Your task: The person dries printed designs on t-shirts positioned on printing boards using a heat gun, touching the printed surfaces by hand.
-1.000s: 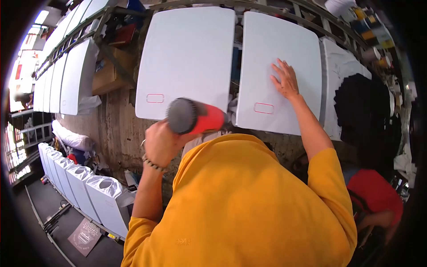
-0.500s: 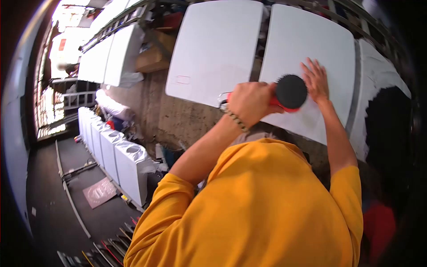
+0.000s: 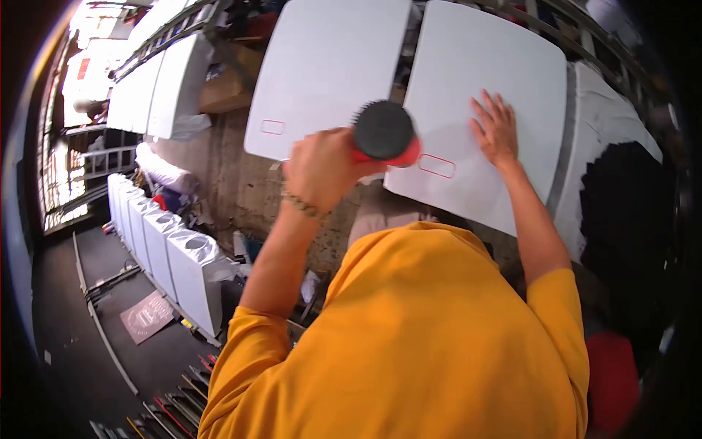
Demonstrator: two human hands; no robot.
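Note:
My left hand (image 3: 319,170), with a beaded bracelet at the wrist, is closed around a red power tool (image 3: 402,152). Its round black end (image 3: 383,130) has a ridged edge and faces up toward me; its underside and kind are hidden. The tool is held over the gap between two white panels. My right hand (image 3: 497,130) lies flat, fingers spread, on the right white panel (image 3: 486,58). That panel bears a red rectangle outline (image 3: 437,166) near its lower left corner. A similar outline (image 3: 273,127) marks the left white panel (image 3: 329,58).
On the left stands a row of white box-like pieces (image 3: 191,282) with round openings and plastic wrap. A pink printed sheet (image 3: 147,317) lies on the dark surface beyond. Black cloth (image 3: 621,197) hangs at the right beside white fabric (image 3: 610,117). Metal rails run along the back.
My left hand has moved left with the tool, uncovering the red outline on the right panel. My right hand stays flat on that panel. The whole view has shifted slightly.

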